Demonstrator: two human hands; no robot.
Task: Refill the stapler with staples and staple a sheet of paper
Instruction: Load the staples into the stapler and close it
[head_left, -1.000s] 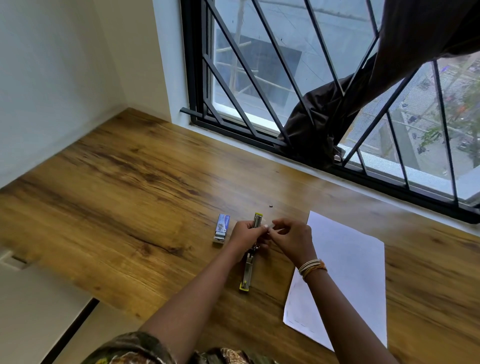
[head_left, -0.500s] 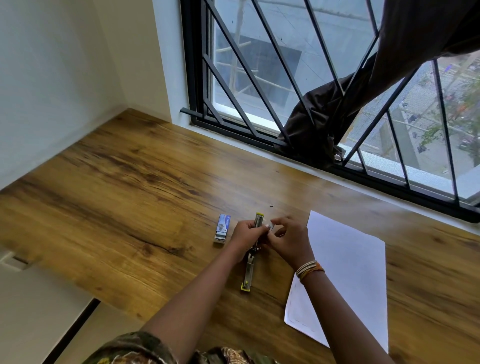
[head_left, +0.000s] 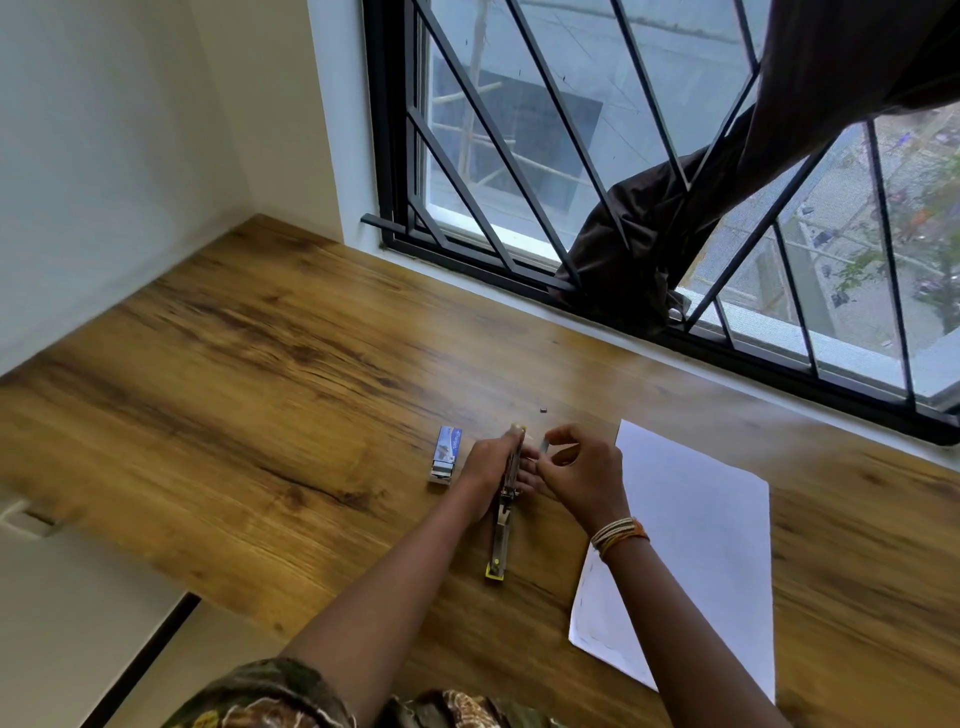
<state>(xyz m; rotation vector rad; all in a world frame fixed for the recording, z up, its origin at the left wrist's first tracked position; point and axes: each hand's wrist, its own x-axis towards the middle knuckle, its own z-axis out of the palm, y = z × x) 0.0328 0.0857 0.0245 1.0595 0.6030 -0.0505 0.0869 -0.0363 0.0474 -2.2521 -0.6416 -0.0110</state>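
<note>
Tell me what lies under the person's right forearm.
The white sheet of paper lies flat on the brown wooden table, and the right forearm crosses above its left edge. The strip of paper directly beneath the arm is covered, so anything there cannot be seen.

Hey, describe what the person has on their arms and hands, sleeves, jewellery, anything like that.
Both forearms are bare, with no gloves on the left hand or the right hand. The right wrist carries a stack of thin bangles, pale ones with orange. A camouflage-patterned garment in greens and browns shows at the bottom edge.
</note>
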